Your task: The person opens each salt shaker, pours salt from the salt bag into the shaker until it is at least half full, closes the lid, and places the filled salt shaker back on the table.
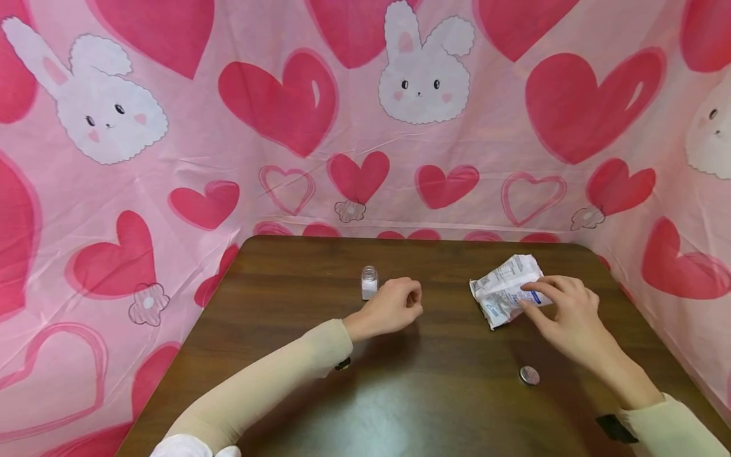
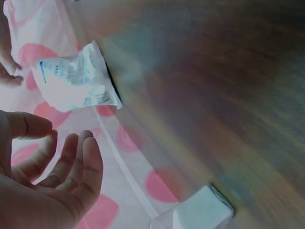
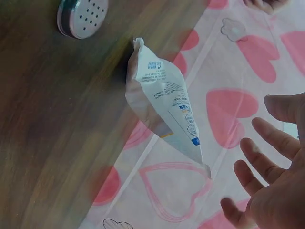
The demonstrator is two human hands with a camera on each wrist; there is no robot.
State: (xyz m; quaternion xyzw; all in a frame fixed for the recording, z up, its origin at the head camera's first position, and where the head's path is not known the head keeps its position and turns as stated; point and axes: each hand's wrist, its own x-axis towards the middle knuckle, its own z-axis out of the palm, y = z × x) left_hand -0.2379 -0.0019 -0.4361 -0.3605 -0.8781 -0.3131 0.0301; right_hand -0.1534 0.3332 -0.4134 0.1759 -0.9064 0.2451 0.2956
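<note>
A crumpled white paper packet with blue print (image 1: 505,289) lies on the dark brown wooden table (image 1: 400,393), at about 2 o'clock from the table's middle. The right hand (image 1: 562,311) is spread loosely over the packet's near edge; in the head view its fingertips seem to touch it, but no grip is seen. The left hand (image 1: 394,306) is loosely curled and holds nothing. It rests just beside a small clear glass shaker jar with white powder (image 1: 369,282), at its 10 o'clock. A round silver lid with holes (image 1: 529,375) lies apart, at 6 o'clock from the packet.

The jar stands open, so a bump from the left hand could tip it and spill the powder. Powder could also be spilled if the packet is lifted by the wrong end.

Whether the packet is torn open cannot be told. The print on it is too small to be read.
</note>
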